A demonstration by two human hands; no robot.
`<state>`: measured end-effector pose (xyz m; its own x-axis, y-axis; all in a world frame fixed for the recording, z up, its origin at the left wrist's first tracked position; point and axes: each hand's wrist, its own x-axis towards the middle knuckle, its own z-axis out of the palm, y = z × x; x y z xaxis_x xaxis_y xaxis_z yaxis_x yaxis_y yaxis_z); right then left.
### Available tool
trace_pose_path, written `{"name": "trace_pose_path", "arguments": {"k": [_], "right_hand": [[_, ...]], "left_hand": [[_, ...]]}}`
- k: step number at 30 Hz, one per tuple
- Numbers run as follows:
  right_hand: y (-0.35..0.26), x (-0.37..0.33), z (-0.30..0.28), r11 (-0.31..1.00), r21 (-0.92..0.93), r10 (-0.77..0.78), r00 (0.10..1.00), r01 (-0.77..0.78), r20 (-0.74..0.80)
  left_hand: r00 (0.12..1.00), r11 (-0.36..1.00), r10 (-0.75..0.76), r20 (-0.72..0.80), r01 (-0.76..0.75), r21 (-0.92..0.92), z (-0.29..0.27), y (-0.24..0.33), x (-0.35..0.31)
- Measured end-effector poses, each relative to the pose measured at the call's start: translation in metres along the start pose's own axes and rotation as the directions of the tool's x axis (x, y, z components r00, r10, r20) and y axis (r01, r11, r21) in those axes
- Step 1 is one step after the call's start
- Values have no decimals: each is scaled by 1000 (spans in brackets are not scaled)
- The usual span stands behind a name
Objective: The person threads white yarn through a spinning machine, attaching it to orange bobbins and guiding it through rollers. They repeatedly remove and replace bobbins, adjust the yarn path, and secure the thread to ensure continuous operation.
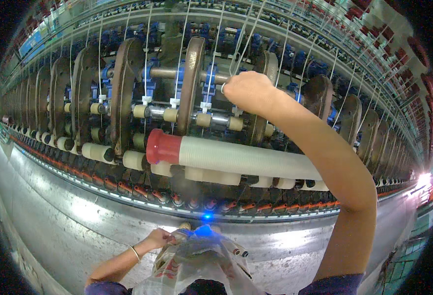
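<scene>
My right hand [248, 91] reaches far over the machine and is closed in front of a brown rail. A thin metal loop [235, 64] stands just above its fingers, and a small pale ring shows at their left side; what the fingers grip is hidden. Below that hand lies a long bobbin [246, 156] wound with off-white yarn, its red flanged end [165, 149] to the left; my forearm covers its right end. My left hand [158, 239], with a bangle on the wrist, is closed at the left edge of the translucent plastic apron [192, 265] on my front.
The spinning frame [194, 73] spans the view, with curved brown arms, cream rollers [211, 176] and blue brackets. Pale strands [147, 54] run down from above. Orange-red parts [123, 187] line its lower edge. A blue light [207, 216] glows near my apron. Grey floor [88, 211] lies below.
</scene>
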<state>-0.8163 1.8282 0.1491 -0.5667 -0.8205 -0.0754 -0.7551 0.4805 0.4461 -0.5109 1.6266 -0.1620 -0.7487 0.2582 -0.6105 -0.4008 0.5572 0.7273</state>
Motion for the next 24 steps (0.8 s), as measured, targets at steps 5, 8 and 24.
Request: {"name": "trace_pose_path", "arguments": {"k": [5,8,24], "right_hand": [[-18,-8,-7,998,-52,33,984,-24,175],[-28,-18,-20,988,68,128,983,-138,133],[73,-351,-16,514,638,857,308,-574,-413]], "left_hand": [[932,847,-247,265,340,-408,34,-41,11],[940,887,-207,272,298,-354,49,-36,29],[950,925,-127,286,9,380,95,48,67]]}}
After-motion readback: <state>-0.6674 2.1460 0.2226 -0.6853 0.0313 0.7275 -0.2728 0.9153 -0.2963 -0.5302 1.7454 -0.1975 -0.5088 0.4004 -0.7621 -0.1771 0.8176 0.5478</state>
